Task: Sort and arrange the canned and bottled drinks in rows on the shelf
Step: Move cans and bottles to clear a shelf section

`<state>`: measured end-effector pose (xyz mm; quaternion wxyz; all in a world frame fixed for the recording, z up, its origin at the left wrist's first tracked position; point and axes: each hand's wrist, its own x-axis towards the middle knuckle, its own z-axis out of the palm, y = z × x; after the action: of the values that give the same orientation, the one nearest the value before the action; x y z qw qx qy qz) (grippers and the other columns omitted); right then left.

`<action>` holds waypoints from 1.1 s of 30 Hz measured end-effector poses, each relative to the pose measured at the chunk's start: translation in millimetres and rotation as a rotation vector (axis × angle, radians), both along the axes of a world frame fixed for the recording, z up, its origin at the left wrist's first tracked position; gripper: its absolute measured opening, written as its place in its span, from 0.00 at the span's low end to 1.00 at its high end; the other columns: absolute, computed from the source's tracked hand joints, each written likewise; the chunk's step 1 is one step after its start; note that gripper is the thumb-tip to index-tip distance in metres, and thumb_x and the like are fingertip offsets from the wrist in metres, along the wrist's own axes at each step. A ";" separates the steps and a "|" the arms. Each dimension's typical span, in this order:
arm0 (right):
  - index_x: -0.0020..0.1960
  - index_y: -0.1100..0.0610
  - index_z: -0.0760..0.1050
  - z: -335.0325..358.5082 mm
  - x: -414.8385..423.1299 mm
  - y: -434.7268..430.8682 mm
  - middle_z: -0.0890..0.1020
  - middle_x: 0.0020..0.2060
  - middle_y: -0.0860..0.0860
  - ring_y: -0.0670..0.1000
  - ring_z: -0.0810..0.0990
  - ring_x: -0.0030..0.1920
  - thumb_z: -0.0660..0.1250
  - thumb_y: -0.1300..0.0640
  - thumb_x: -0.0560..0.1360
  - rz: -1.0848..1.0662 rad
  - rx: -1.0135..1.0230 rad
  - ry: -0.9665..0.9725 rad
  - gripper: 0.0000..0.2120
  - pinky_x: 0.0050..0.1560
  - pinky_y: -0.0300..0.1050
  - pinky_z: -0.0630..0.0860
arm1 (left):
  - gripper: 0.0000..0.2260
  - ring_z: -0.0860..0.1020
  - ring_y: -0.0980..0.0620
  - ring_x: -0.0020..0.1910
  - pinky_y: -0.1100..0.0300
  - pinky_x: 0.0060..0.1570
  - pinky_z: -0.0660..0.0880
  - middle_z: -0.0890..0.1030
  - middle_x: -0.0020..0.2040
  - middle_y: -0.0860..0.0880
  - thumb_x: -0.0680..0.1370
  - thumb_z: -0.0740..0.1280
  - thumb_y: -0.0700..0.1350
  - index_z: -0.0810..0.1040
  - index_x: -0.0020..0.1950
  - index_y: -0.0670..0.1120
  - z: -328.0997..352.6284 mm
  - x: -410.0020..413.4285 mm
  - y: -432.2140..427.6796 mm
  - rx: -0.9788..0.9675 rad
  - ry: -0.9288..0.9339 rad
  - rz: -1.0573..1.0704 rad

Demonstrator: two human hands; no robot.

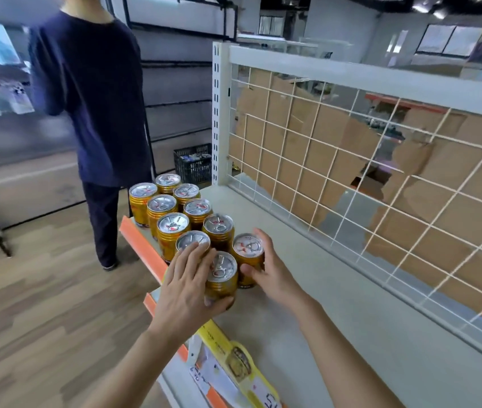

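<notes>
Several gold cans with silver tops stand in two rows on the white shelf [307,304], running from the far left corner toward me. My left hand [186,290] grips the nearest front-row can [222,275], thumb curled round its base, fingers reaching over the can behind it [191,241]. My right hand [272,275] holds the nearest back-row can [248,248] from its right side, with the thumb on the can's front. Both cans stand upright on the shelf.
A white wire grid [381,178] backs the shelf, with cardboard boxes behind it. The shelf's front edge carries an orange strip [142,245] and yellow price tags [233,357]. A person in dark blue [95,107] stands left of the shelf. A black crate [194,163] sits on the floor.
</notes>
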<state>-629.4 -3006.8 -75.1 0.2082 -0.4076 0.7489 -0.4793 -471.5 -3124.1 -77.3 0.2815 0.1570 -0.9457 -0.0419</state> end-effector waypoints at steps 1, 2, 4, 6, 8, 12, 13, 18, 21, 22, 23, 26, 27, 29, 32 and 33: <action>0.69 0.39 0.50 -1.2 0.8 -4.4 0.68 0.67 0.48 0.46 0.69 0.66 0.67 0.54 0.75 0.015 -0.005 -0.028 0.32 0.67 0.44 0.67 | 0.35 0.65 0.45 0.68 0.51 0.69 0.57 0.74 0.65 0.43 0.67 0.61 0.65 0.69 0.66 0.43 -0.4 0.6 -1.7 0.013 0.006 -0.019; 0.69 0.40 0.49 -2.5 1.8 -7.8 0.67 0.67 0.48 0.47 0.68 0.66 0.65 0.54 0.76 0.026 -0.012 -0.064 0.31 0.68 0.44 0.65 | 0.35 0.65 0.46 0.68 0.52 0.70 0.56 0.73 0.65 0.44 0.68 0.62 0.65 0.69 0.66 0.43 -0.5 0.9 -3.1 0.037 0.013 -0.038; 0.69 0.42 0.49 -3.8 3.3 -11.7 0.65 0.69 0.49 0.47 0.66 0.68 0.64 0.53 0.76 0.038 -0.024 -0.136 0.30 0.69 0.44 0.64 | 0.35 0.65 0.48 0.68 0.53 0.71 0.55 0.72 0.66 0.46 0.68 0.63 0.65 0.68 0.67 0.44 -1.5 1.0 -5.7 0.089 0.024 -0.068; 0.70 0.44 0.48 -2.7 4.5 -12.9 0.64 0.70 0.51 0.47 0.65 0.69 0.63 0.46 0.73 0.048 -0.034 -0.170 0.32 0.70 0.44 0.63 | 0.35 0.65 0.50 0.69 0.53 0.71 0.56 0.72 0.66 0.47 0.67 0.65 0.65 0.68 0.68 0.45 -2.9 0.9 -8.4 0.108 0.031 -0.087; 0.71 0.44 0.46 -1.8 5.5 -13.4 0.64 0.70 0.48 0.46 0.64 0.69 0.62 0.32 0.67 0.046 -0.034 -0.191 0.41 0.70 0.45 0.62 | 0.35 0.66 0.50 0.68 0.53 0.70 0.58 0.72 0.66 0.48 0.67 0.65 0.65 0.68 0.67 0.45 -3.7 0.6 -9.9 0.116 0.045 -0.105; 0.73 0.43 0.44 -3.6 10.2 -13.3 0.61 0.72 0.47 0.45 0.62 0.70 0.58 0.25 0.65 0.020 -0.035 -0.203 0.45 0.72 0.46 0.60 | 0.35 0.67 0.51 0.67 0.52 0.67 0.62 0.73 0.65 0.48 0.67 0.66 0.64 0.68 0.66 0.44 -2.5 0.4 -10.6 0.165 0.079 -0.134; 0.72 0.42 0.44 -3.3 12.8 -13.0 0.60 0.73 0.49 0.46 0.61 0.71 0.58 0.29 0.68 0.011 -0.042 -0.208 0.40 0.72 0.48 0.60 | 0.35 0.67 0.51 0.67 0.51 0.67 0.62 0.73 0.65 0.48 0.67 0.66 0.64 0.68 0.66 0.44 -2.4 0.8 -11.0 0.165 0.076 -0.138; 0.75 0.46 0.42 5.9 18.3 -8.1 0.61 0.73 0.49 0.48 0.61 0.72 0.60 0.42 0.74 -0.023 0.016 -0.155 0.37 0.72 0.49 0.61 | 0.36 0.63 0.51 0.70 0.50 0.71 0.59 0.70 0.68 0.49 0.68 0.67 0.63 0.65 0.70 0.46 -3.3 5.5 -12.1 0.103 0.010 -0.127; 0.75 0.50 0.51 16.0 16.8 9.1 0.65 0.71 0.50 0.49 0.64 0.71 0.63 0.50 0.77 -0.059 0.093 -0.020 0.32 0.68 0.41 0.62 | 0.33 0.62 0.49 0.71 0.46 0.69 0.63 0.67 0.71 0.47 0.71 0.68 0.58 0.65 0.71 0.45 1.1 12.3 -7.8 0.110 -0.005 -0.114; 0.75 0.51 0.54 20.0 17.3 19.0 0.64 0.72 0.50 0.49 0.63 0.71 0.64 0.50 0.77 -0.092 0.121 0.048 0.31 0.66 0.41 0.62 | 0.31 0.63 0.48 0.71 0.45 0.68 0.65 0.67 0.71 0.47 0.72 0.65 0.57 0.65 0.71 0.45 2.6 16.4 -5.7 0.123 0.003 -0.125; 0.75 0.51 0.55 23.7 19.6 30.8 0.64 0.72 0.50 0.48 0.63 0.71 0.64 0.49 0.77 -0.131 0.144 0.116 0.30 0.66 0.41 0.62 | 0.29 0.63 0.47 0.71 0.44 0.67 0.66 0.66 0.71 0.47 0.73 0.63 0.56 0.65 0.71 0.46 3.4 21.3 -3.2 0.130 0.011 -0.141; 0.74 0.50 0.58 32.7 37.0 72.5 0.66 0.71 0.48 0.47 0.65 0.70 0.64 0.49 0.77 -0.227 0.159 0.276 0.29 0.64 0.41 0.63 | 0.27 0.65 0.45 0.70 0.42 0.65 0.68 0.66 0.72 0.47 0.74 0.68 0.50 0.65 0.71 0.46 0.8 38.1 7.8 0.138 0.021 -0.152; 0.73 0.50 0.59 33.1 44.6 85.8 0.66 0.70 0.47 0.47 0.65 0.69 0.64 0.49 0.77 -0.254 0.165 0.324 0.28 0.64 0.40 0.63 | 0.29 0.66 0.44 0.69 0.41 0.64 0.68 0.67 0.71 0.46 0.73 0.71 0.48 0.65 0.71 0.45 0.0 43.6 12.7 0.139 0.017 -0.142; 0.73 0.50 0.60 29.2 62.5 116.5 0.68 0.69 0.46 0.48 0.67 0.68 0.64 0.49 0.77 -0.308 0.187 0.420 0.27 0.63 0.40 0.63 | 0.30 0.69 0.42 0.67 0.42 0.64 0.69 0.69 0.70 0.45 0.70 0.74 0.46 0.67 0.69 0.44 -4.4 55.6 27.1 0.131 0.015 -0.127; 0.71 0.52 0.64 20.3 87.2 157.6 0.71 0.66 0.48 0.49 0.70 0.66 0.63 0.48 0.76 -0.377 0.200 0.539 0.24 0.61 0.36 0.61 | 0.30 0.69 0.44 0.66 0.44 0.63 0.67 0.70 0.68 0.44 0.69 0.75 0.44 0.68 0.68 0.44 -9.4 72.8 43.7 0.149 0.037 -0.124; 0.70 0.53 0.66 16.8 96.7 172.3 0.73 0.65 0.48 0.48 0.71 0.65 0.62 0.47 0.75 -0.399 0.211 0.565 0.25 0.59 0.34 0.60 | 0.29 0.68 0.44 0.65 0.45 0.63 0.67 0.70 0.68 0.44 0.69 0.75 0.44 0.68 0.68 0.44 -12.5 78.7 49.7 0.162 0.036 -0.128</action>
<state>-532.7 -2834.5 -58.3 -0.0638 -0.3461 0.8871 -0.2987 -392.8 -3074.4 -89.7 0.2818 0.1178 -0.9421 -0.1388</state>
